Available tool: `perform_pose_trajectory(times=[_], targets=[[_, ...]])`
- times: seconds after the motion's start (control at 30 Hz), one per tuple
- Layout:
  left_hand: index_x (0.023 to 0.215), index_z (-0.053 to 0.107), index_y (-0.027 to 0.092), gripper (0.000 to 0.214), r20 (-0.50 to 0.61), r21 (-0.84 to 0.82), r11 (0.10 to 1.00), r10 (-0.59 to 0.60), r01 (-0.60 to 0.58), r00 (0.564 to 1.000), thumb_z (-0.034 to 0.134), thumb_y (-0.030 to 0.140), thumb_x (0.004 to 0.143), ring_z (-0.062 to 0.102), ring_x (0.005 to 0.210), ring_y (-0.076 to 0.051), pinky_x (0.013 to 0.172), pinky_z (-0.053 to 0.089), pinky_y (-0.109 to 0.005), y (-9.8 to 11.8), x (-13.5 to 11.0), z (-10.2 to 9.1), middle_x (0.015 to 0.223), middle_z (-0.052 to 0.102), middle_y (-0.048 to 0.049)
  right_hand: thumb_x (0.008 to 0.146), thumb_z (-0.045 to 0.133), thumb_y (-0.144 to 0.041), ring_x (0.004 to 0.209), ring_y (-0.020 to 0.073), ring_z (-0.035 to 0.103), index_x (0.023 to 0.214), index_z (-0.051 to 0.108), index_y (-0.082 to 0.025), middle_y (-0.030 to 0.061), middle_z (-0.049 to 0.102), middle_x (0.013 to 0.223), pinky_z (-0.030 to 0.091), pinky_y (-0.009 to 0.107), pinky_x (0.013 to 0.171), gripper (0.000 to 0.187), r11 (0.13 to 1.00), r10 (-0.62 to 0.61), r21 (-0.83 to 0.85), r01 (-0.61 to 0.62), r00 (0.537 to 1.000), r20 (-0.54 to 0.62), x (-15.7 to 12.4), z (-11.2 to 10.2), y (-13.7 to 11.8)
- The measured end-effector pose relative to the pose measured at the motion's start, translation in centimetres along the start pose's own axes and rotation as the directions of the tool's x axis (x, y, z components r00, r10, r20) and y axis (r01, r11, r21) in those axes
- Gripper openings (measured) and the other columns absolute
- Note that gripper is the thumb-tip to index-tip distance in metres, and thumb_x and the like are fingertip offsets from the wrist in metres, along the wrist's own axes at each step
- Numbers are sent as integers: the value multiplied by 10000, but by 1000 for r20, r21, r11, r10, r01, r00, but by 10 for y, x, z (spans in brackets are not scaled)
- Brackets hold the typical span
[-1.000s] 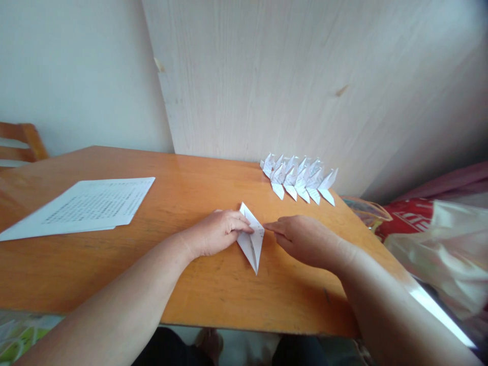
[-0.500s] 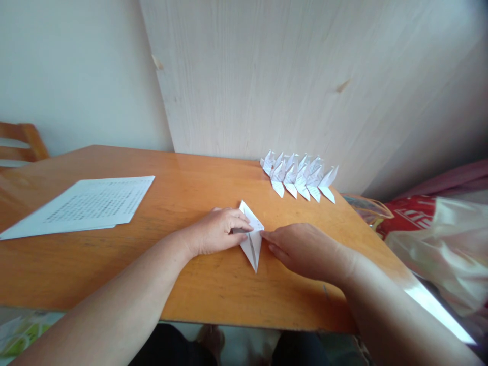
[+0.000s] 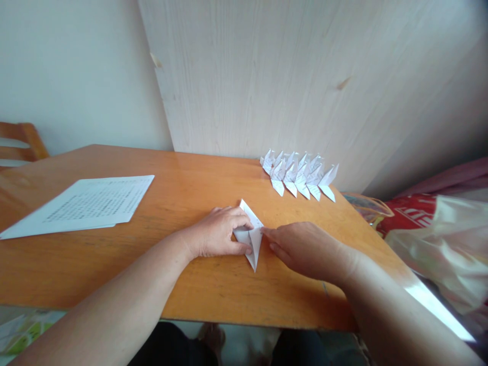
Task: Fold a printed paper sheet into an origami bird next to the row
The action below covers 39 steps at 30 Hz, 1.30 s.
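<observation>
A white folded paper piece (image 3: 251,240), kite-shaped with its point toward me, lies on the orange wooden table (image 3: 183,193). My left hand (image 3: 218,232) rests on its left half, fingers curled, thumb and forefinger pinching a flap of it. My right hand (image 3: 305,249) lies flat to the right, its extended fingertips pressing the paper's right edge. A row of several finished folded white paper figures (image 3: 301,175) stands at the table's far edge against the pale wood panel.
Printed white sheets (image 3: 87,203) lie on the table's left part. A wooden chair back (image 3: 23,140) shows at far left. Off the table's right edge sit a clear plastic bag (image 3: 438,244) and red packaging (image 3: 407,216). The pale wood panel (image 3: 305,76) leans behind.
My left thumb has come down onto the paper's left flap, folding it in. My right hand slid slightly down and toward the paper's right edge. The view shifted a little.
</observation>
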<state>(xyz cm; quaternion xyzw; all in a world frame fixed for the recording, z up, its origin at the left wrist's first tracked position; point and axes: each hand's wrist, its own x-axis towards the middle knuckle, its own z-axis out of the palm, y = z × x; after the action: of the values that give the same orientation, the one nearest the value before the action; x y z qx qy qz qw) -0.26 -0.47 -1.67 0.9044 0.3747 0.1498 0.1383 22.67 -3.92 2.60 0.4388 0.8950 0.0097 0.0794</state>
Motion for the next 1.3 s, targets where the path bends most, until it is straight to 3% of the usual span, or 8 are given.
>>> perform_pose_trajectory(times=[0.5,1.07,1.3], targets=[[1099,607,315,474,11,32,999,-41,41,999,752,562,721,558,1124,-271,906,394,-407,7,-1,0,1181,616,-9,980,431,-267,848,228,686,1017,702,-186,91,728,866,446,306,766,285,999,-43,18,43,999,14,-4,1,-5],[1110,612,319,447,23,37,999,-39,38,999,724,563,752,443,1296,-331,957,376,-419,7,-1,-1,1216,603,-24,967,447,-255,843,225,681,1000,709,-185,95,729,895,441,316,782,274,999,-42,29,42,999,11,-6,-1,-8],[1124,598,308,516,25,23,999,-40,39,999,739,599,723,531,1167,-292,932,386,-409,7,-1,-1,1210,605,-23,975,424,-262,809,213,676,881,730,-181,85,731,856,439,301,749,330,999,-31,35,30,999,9,-5,-8,-11]])
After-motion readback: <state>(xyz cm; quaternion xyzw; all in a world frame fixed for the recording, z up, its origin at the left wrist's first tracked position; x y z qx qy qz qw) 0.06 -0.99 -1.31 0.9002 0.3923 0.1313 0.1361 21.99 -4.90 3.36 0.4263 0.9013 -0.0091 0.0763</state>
